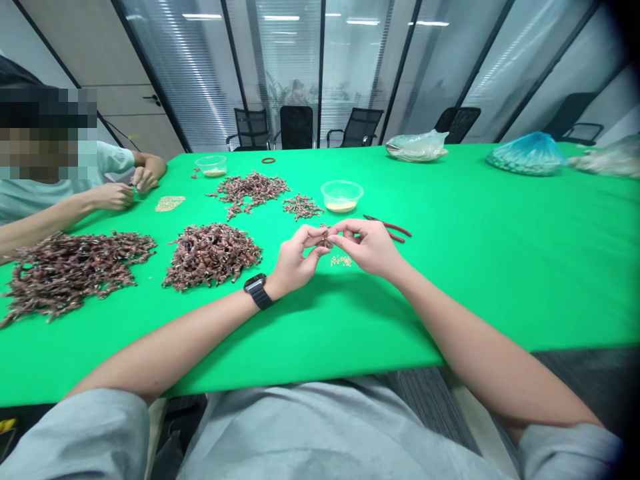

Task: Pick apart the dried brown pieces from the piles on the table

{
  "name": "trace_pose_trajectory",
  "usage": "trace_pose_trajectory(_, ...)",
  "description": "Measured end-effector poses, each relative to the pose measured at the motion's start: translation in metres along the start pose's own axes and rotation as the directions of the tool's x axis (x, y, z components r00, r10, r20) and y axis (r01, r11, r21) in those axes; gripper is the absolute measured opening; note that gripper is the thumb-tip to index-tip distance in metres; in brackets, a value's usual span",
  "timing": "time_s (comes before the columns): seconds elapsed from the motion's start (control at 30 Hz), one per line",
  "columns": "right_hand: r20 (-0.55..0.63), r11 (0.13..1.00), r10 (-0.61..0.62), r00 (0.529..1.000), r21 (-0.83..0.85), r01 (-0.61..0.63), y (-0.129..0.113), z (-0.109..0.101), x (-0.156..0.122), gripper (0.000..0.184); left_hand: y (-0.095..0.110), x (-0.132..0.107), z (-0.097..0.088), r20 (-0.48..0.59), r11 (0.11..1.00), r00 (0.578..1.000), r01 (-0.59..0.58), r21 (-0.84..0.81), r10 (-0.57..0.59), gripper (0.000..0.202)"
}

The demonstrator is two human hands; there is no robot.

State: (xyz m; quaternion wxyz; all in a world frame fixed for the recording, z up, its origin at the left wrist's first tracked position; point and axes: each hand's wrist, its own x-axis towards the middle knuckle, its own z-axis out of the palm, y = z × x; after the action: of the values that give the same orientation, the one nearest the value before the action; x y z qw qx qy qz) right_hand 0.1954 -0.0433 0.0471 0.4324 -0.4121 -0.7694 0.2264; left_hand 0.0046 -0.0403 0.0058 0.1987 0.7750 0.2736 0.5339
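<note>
- A co-worker's hands [125, 195] sit at the far left, fingers curled close together over something too small to make out, near a small patch of pale bits [170, 203].
- A large heap of brown twisted pieces [65, 273] lies on the green table [505, 293] in front of the co-worker, with a second heap [210, 257] just to its right.
- Farther off are a third heap [247, 190] and a smaller heap [303, 207]; a clear tub [211, 165] with pale bits in it stands beyond them, and a brown ring [269, 160] lies on the far side.
- The left hand [295, 259], with a black watch [258, 291] on its wrist, is curled inward, its thumb and forefinger [314, 232] pinched on a tiny brown piece [324, 238], which is too small to make out in detail.
- The right hand [367, 247] meets it there, its fingertips [336, 229] closed on the same piece, above a little scatter of pale bits [341, 261].
- A second clear tub [342, 197], holding pale bits, stands beyond the hands, and red-handled pliers [387, 228] lie just beside the right hand.
- Along the far right of the table lie a clear bag [417, 146], a blue bag [525, 155] and a pale bag [606, 159].
</note>
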Motion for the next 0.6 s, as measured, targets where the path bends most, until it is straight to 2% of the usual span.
trace_pose_trajectory(0.2, 0.018, 0.999, -0.027, 0.999, -0.034, 0.028, -0.002, -0.001, 0.0, 0.029, -0.001, 0.0, 0.0, 0.0, 1.0, 1.0, -0.003, 0.018, 0.003, 0.026)
trace_pose_trajectory(0.37, 0.045, 0.999, -0.024, 0.999, -0.028, 0.025, -0.004, -0.003, -0.002, 0.027, 0.0, -0.001, -0.001, 0.009, 0.996, 0.998, -0.066, 0.061, 0.066, 0.022)
trace_pose_trajectory(0.47, 0.061, 1.0, 0.007, 0.998, 0.011, -0.007, -0.005, -0.003, -0.002, 0.028, -0.005, -0.001, -0.004, 0.031, 0.975, 0.986, -0.167, 0.143, 0.164, 0.024)
trace_pose_trajectory(0.6, 0.089, 0.988, 0.099, 0.991, 0.112, -0.109, -0.007, -0.002, -0.001, 0.03, -0.016, 0.001, -0.008, 0.097, 0.903, 0.939, -0.345, 0.255, 0.331, 0.029)
